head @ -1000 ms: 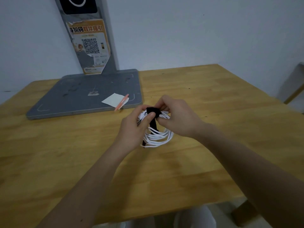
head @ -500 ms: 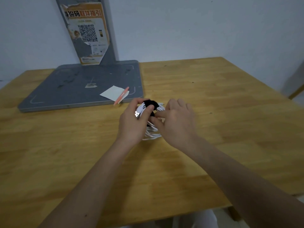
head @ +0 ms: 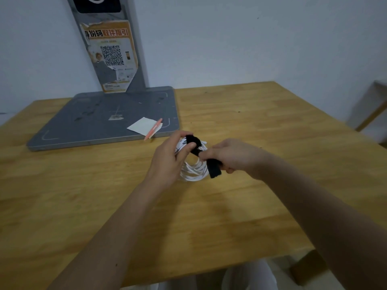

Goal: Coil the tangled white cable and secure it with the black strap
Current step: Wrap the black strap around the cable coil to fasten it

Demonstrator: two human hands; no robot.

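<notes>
The white cable (head: 193,170) is wound into a coil and held upright just above the wooden table (head: 251,126). My left hand (head: 170,158) grips the coil's top left, thumb pressing the black strap (head: 213,168) where it wraps over the loops. My right hand (head: 232,155) pinches the strap's free length, which runs down to the right across the coil, its end sticking out below my fingers. The coil's left side is hidden behind my left hand.
A grey flat base (head: 104,122) with an upright post (head: 111,55) bearing an orange QR poster stands at the back left. A white paper slip (head: 144,126) and an orange pen (head: 154,129) lie on the base's near right corner. A chair (head: 372,109) shows at right.
My right hand has taken hold of the strap's free end and drawn it out to the right across the coil. The left hand keeps its grip on the coil.
</notes>
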